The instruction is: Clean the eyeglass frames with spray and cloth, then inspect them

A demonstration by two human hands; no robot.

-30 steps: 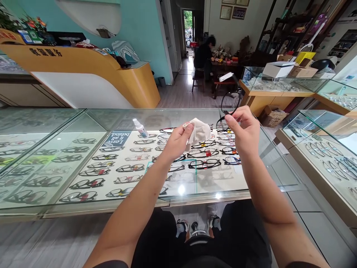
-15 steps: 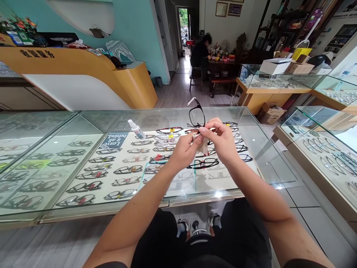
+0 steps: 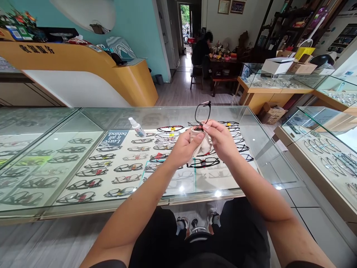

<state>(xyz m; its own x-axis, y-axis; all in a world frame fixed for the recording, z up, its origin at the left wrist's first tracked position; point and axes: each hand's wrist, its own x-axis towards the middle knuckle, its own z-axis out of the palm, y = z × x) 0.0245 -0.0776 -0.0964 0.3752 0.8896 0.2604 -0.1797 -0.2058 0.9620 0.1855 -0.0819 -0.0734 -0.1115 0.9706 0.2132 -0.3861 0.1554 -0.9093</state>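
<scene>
A pair of black-framed eyeglasses (image 3: 203, 112) is held up over the glass display case, one lens standing above my fingers. My left hand (image 3: 184, 146) is closed around a pale cleaning cloth (image 3: 204, 145), which wraps the lower part of the glasses and hangs down between my hands. My right hand (image 3: 221, 138) pinches the frame near its middle, thumb and fingers together. The other lens is hidden by the cloth and my left fingers. On the glass to the left stands a white spray bottle (image 3: 137, 127).
Rows of eyeglasses (image 3: 128, 167) lie inside the display case (image 3: 170, 201) in front of me. More glass cases (image 3: 320, 149) stand at the right. A yellow and white counter (image 3: 139, 82) is behind on the left. Farther back, a person (image 3: 200, 52) sits at a cluttered table.
The glasses have turned, so the raised lens now leans to the right and the pale temple tip no longer shows. More of the cloth now hangs between my hands.
</scene>
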